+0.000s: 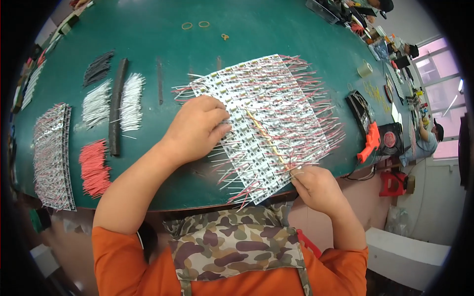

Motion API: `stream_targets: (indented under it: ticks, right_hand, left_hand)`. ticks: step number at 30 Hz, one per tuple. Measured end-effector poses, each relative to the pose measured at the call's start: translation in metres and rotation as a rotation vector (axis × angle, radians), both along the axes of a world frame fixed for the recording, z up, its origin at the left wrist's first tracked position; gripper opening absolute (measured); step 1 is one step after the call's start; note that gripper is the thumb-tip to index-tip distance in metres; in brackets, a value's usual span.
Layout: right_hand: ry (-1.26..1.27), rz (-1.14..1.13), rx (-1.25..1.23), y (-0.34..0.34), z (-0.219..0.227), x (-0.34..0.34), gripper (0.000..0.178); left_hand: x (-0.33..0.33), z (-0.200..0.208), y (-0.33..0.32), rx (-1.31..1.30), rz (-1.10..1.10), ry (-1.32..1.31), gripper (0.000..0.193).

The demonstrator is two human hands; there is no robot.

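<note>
A large white circuit board panel (266, 113) lies tilted on the green table, with rows of small parts and red and white wires sticking out along its sides. My left hand (200, 126) rests on the panel's left part, fingers curled and thumb close to the forefinger; whatever may be between them is hidden. At the near right edge my right hand (316, 187) is closed on the end of a thin yellow stick-like tool (266, 135). That tool slants across the board, its far tip pointing up and left.
Left stand bundles of red wires (95, 167), white wires (132, 101) and black wires (98, 67), beside a dark bar (117, 106). A stack of wired panels (52, 155) lies far left. On the right are an orange-handled tool (370, 143) and a spool (365, 69). Someone sits beyond.
</note>
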State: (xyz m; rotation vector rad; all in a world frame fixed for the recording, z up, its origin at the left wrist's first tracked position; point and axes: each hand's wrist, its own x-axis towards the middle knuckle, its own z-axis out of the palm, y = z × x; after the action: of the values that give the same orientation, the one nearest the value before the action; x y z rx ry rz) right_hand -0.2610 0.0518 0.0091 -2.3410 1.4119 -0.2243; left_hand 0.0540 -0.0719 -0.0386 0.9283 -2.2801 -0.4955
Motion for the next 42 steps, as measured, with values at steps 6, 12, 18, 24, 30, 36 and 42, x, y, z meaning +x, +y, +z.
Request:
stream_targets:
  ticks: [6,12,18,24,30,36,42]
  right_hand:
    - [0.013,0.034,-0.021,-0.004,-0.003,0.006,0.017]
    - [0.159,0.048,-0.083,0.01,-0.001,0.016,0.026]
    - [0.223,0.046,-0.154,0.023,0.001,0.022,0.041]
    - [0.129,0.017,-0.09,0.011,0.0,0.022,0.031]
    - [-0.032,0.027,0.059,0.005,-0.007,0.012,0.025]
    - [-0.111,0.005,0.013,0.01,-0.012,0.017,0.031]
    - [-0.17,-0.072,0.136,0.008,-0.009,0.015,0.033]
  left_hand:
    - [-0.002,0.004,0.004,-0.038,0.037,-0.002,0.02]
    - [-0.001,0.01,0.007,0.037,0.019,-0.136,0.027]
    - [-0.001,0.012,0.006,0.039,0.015,-0.143,0.028]
    - [0.0,0.016,0.006,0.037,0.025,-0.159,0.029]
    - [0.0,0.016,0.005,0.099,0.007,-0.178,0.028]
    - [-0.001,0.021,0.004,0.074,0.011,-0.161,0.03]
    - [-0.001,0.019,0.002,0.103,0.023,-0.169,0.029]
